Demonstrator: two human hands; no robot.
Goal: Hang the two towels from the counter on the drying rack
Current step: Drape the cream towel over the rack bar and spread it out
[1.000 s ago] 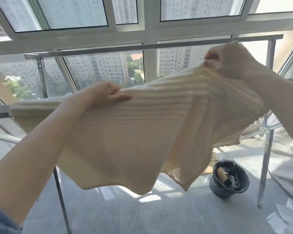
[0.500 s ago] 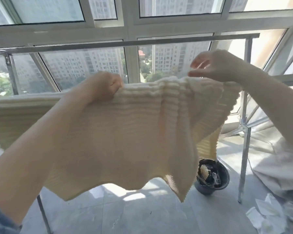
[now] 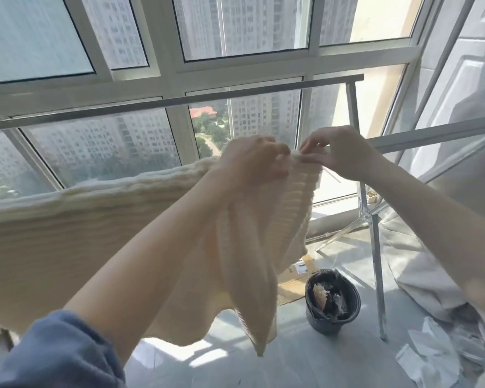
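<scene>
A cream ribbed towel [image 3: 263, 247] hangs bunched from my two hands, in front of the metal drying rack [image 3: 263, 92]. My left hand [image 3: 252, 163] grips its top edge, and my right hand [image 3: 339, 155] pinches the same edge just to the right, at the level of the rack's nearer rail [image 3: 437, 135]. A second cream towel [image 3: 67, 233] drapes over that rail to the left, spread wide. Whether the held towel rests on the rail is hidden by my hands.
Large windows stand right behind the rack. A black bucket [image 3: 332, 301] with rubbish sits on the tiled floor by the rack's right leg [image 3: 375, 261]. A flat cardboard box [image 3: 300, 270] lies behind the bucket. Crumpled paper and pale cloth fill the right floor.
My hands have come close together, gathering the towel from a wide spread into a narrow bunch. The view has shifted left and down, showing more of the rack's right end.
</scene>
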